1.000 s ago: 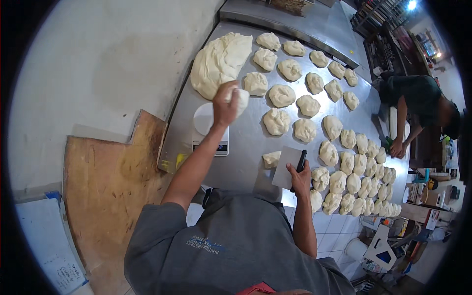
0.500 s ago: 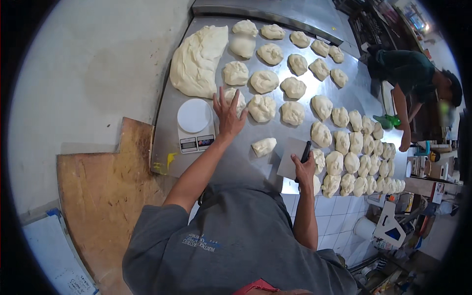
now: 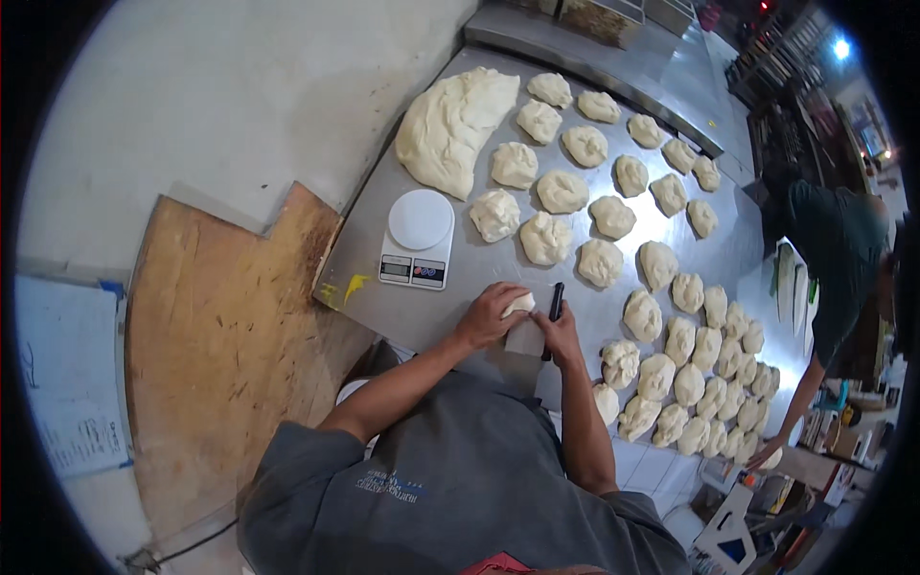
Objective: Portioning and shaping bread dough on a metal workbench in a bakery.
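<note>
Close to the table's near edge, my left hand (image 3: pixel 494 314) is closed around a small piece of dough (image 3: pixel 520 304). Its fingers cover most of that piece. My right hand (image 3: pixel 562 337) grips the black handle of a dough scraper (image 3: pixel 524 338), whose flat metal blade lies beside the dough. Beyond my left hand stands a white kitchen scale (image 3: pixel 422 221) with a bare round platform. A large slab of dough (image 3: pixel 450 129) lies at the far left of the table, and the nearest portioned lump (image 3: pixel 495 215) sits just right of the scale.
Rows of dough lumps (image 3: pixel 601 263) spread across the metal table (image 3: pixel 460 331), packed tighter toward the right. A raised metal shelf (image 3: pixel 613 72) borders the far side. At the right another person (image 3: pixel 829 259) reaches toward the table's end. A wooden board (image 3: pixel 225 355) covers the left wall.
My left hand has left the lump by the scale and closed on the small dough piece. The right hand brought the scraper left beside it. The view has turned; the other person has moved nearer.
</note>
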